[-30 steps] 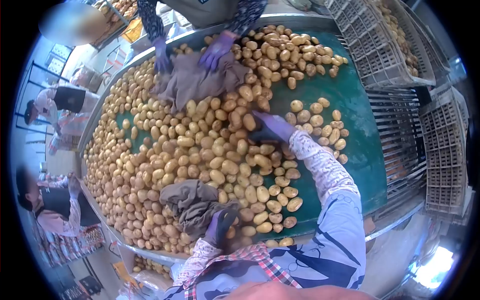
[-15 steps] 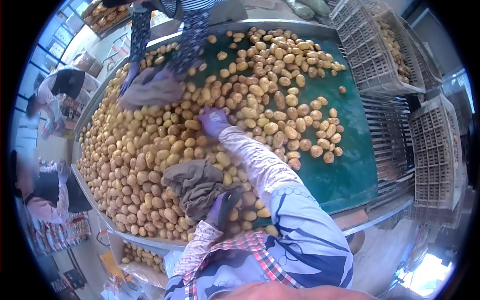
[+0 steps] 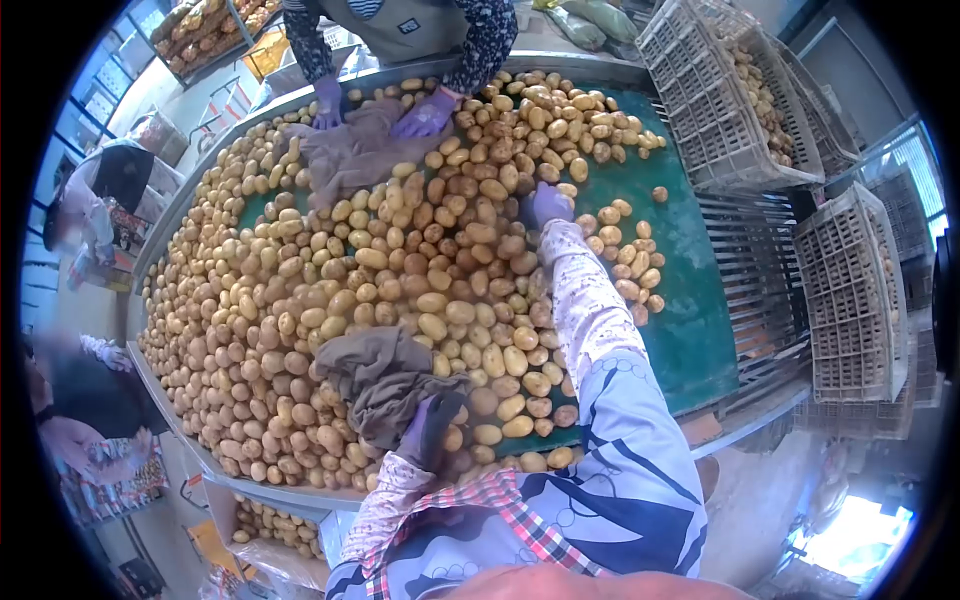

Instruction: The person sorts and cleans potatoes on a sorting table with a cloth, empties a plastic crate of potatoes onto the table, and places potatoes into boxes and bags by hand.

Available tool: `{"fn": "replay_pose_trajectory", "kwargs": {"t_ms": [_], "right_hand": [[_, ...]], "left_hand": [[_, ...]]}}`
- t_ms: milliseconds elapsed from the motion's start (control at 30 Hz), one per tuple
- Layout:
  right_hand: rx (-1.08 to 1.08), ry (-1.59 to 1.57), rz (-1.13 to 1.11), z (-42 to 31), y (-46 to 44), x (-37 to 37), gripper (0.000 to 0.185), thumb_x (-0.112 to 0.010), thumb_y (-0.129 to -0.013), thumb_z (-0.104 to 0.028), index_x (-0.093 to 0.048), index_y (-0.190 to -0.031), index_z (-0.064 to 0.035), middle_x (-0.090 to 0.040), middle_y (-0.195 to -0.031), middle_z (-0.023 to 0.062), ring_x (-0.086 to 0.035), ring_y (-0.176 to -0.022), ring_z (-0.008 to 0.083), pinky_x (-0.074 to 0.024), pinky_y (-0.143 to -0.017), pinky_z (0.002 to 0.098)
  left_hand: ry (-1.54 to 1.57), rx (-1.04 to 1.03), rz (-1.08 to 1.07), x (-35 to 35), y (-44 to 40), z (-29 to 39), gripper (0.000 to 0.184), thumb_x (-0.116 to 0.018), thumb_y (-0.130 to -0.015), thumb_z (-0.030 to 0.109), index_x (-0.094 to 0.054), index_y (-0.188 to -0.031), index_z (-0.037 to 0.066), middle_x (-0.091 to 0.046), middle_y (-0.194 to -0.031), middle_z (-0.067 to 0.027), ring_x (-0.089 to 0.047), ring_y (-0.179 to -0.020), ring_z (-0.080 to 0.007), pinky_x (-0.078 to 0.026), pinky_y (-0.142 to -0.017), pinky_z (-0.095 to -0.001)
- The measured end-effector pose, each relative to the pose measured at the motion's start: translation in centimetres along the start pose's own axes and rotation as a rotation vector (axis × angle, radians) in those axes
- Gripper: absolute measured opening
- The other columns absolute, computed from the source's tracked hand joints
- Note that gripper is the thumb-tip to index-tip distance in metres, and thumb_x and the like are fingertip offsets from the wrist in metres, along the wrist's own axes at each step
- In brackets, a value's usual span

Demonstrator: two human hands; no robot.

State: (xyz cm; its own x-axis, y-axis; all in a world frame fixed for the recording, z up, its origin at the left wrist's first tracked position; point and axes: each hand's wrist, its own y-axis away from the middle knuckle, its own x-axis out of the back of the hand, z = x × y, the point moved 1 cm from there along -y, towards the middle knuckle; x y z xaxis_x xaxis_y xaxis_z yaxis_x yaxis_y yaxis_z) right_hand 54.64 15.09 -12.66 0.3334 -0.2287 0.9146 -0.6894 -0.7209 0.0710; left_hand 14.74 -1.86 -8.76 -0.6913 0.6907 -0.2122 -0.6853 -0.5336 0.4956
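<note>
My left hand [image 3: 428, 430], in a purple and dark glove, is closed on a crumpled grey-brown cloth [image 3: 375, 380] lying over the potatoes. With the arm stretched forward, my right hand [image 3: 548, 206] in a purple glove rests among the potatoes at the edge of the heap. Its fingers are mostly hidden, so I cannot tell whether they grip one. Potatoes [image 3: 285, 325] cover most of the sorting table, thickest at the left. Several loose potatoes [image 3: 628, 256] lie just right of my right hand on the green surface [image 3: 690, 330].
Across the table, a co-worker's gloved hands [image 3: 428, 113] press on another grey-brown cloth [image 3: 350, 150]. Plastic crates [image 3: 850, 300] stand at the right, beyond a slatted section [image 3: 750, 260]. Two people are at the left. A box of potatoes [image 3: 275, 525] sits below the near edge.
My right hand has moved rightward across the potatoes. My left hand stays on its cloth. The co-worker's hands and cloth have shifted right, and potatoes now cover more of the middle.
</note>
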Motion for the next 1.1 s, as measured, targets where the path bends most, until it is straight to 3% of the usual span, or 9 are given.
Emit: {"fn": "replay_pose_trajectory", "kwargs": {"t_ms": [233, 333, 400, 533, 667, 800, 900, 1000, 1100], "right_hand": [[0.64, -0.289, -0.248, 1.2, 6.8, -7.0, 0.06, -0.07, -0.078, -0.036, -0.051, -0.126, -0.006, -0.063, -0.108, 0.021, -0.063, -0.095, 0.0347, -0.05, -0.085, 0.0392], [0.527, -0.44, -0.732, -3.7, 15.0, 1.6, 0.048, -0.063, -0.085, -0.036, -0.055, -0.12, -0.0053, -0.061, -0.115, 0.0203, -0.057, -0.111, 0.0298, -0.0448, -0.094, 0.0383], [0.479, -0.561, -0.568, -3.6, 13.9, 0.3, 0.046, -0.067, -0.083, -0.037, -0.058, -0.113, -0.0038, -0.062, -0.109, 0.02, -0.06, -0.101, 0.0289, -0.0472, -0.088, 0.0387], [0.263, -0.675, -0.294, -4.6, 7.4, 3.8, 0.053, -0.074, -0.077, -0.034, -0.056, -0.117, -0.0047, -0.065, -0.101, 0.0154, -0.063, -0.089, 0.0262, -0.0511, -0.078, 0.0378], [0.365, -0.465, -0.002, -3.0, 1.2, -2.2, 0.055, -0.075, -0.076, -0.035, -0.056, -0.117, -0.0032, -0.067, -0.097, 0.0126, -0.063, -0.085, 0.0221, -0.0508, -0.076, 0.0373], [0.406, -0.278, -0.405, -2.2, 2.1, -3.8, 0.051, -0.072, -0.077, -0.04, -0.061, -0.108, -0.0016, -0.063, -0.108, 0.0161, -0.062, -0.091, 0.0265, -0.0486, -0.078, 0.0381], [0.559, -0.178, -0.442, -2.5, 8.7, 0.0, 0.05, -0.073, -0.076, -0.042, -0.063, -0.101, -0.0001, -0.063, -0.105, 0.0153, -0.061, -0.088, 0.0248, -0.0479, -0.076, 0.036], [0.443, -0.488, -0.356, -1.6, 15.9, 1.9, 0.043, -0.076, -0.076, -0.032, -0.063, -0.099, 0.0011, -0.064, -0.091, 0.0104, -0.059, -0.083, 0.0186, -0.0482, -0.073, 0.032], [0.205, -0.873, -0.582, -6.8, 24.2, 7.9, 0.03, -0.075, -0.078, -0.017, -0.062, -0.099, 0.0011, -0.062, -0.086, 0.0042, -0.058, -0.079, 0.0134, -0.0485, -0.07, 0.0277]], "left_hand": [[-0.065, -0.041, -0.037, -0.4, -0.5, 1.2, 0.029, -0.05, -0.088, 0.029, -0.059, -0.089, 0.001, -0.058, -0.085, -0.0052, -0.054, -0.078, -0.0162, -0.043, -0.072, -0.0291], [-0.096, -0.201, -0.019, -0.2, -0.5, -0.2, 0.025, -0.051, -0.086, 0.026, -0.058, -0.09, 0.002, -0.058, -0.087, -0.0069, -0.054, -0.079, -0.0189, -0.044, -0.073, -0.0305], [-0.077, -0.306, -0.006, 0.0, -0.4, -1.0, 0.022, -0.053, -0.086, 0.025, -0.056, -0.092, 0.004, -0.058, -0.089, -0.008, -0.055, -0.078, -0.022, -0.045, -0.073, -0.0331], [0.703, 0.275, 0.056, -1.9, 1.6, 1.9, 0.029, -0.05, -0.093, 0.033, -0.055, -0.102, 0.006, -0.058, -0.095, -0.0074, -0.057, -0.083, -0.0224, -0.05, -0.073, -0.0385], [0.64, 0.062, 0.115, -1.6, 2.2, 0.5, 0.041, -0.045, -0.096, 0.041, -0.055, -0.112, 0.005, -0.06, -0.096, -0.0077, -0.06, -0.083, -0.0189, -0.052, -0.073, -0.0311], [0.266, -0.31, 0.149, -2.2, 3.6, 2.9, 0.037, -0.04, -0.099, 0.035, -0.055, -0.111, 0.003, -0.061, -0.093, -0.0071, -0.061, -0.079, -0.018, -0.051, -0.067, -0.0301], [0.572, -0.155, 0.128, -0.9, 4.5, 0.8, 0.036, -0.043, -0.097, 0.033, -0.054, -0.112, 0.002, -0.061, -0.096, -0.0078, -0.06, -0.082, -0.0183, -0.051, -0.069, -0.0297], [0.467, -0.213, 0.237, -0.7, 5.8, 1.9, 0.035, -0.048, -0.093, 0.029, -0.055, -0.115, 0.002, -0.061, -0.102, -0.0091, -0.06, -0.089, -0.0197, -0.051, -0.076, -0.0303], [-0.121, -0.743, 0.356, -1.5, 8.9, 8.6, 0.032, -0.059, -0.087, 0.016, -0.057, -0.116, 0.0, -0.061, -0.109, -0.0107, -0.059, -0.1, -0.0219, -0.049, -0.087, -0.0326]]}}
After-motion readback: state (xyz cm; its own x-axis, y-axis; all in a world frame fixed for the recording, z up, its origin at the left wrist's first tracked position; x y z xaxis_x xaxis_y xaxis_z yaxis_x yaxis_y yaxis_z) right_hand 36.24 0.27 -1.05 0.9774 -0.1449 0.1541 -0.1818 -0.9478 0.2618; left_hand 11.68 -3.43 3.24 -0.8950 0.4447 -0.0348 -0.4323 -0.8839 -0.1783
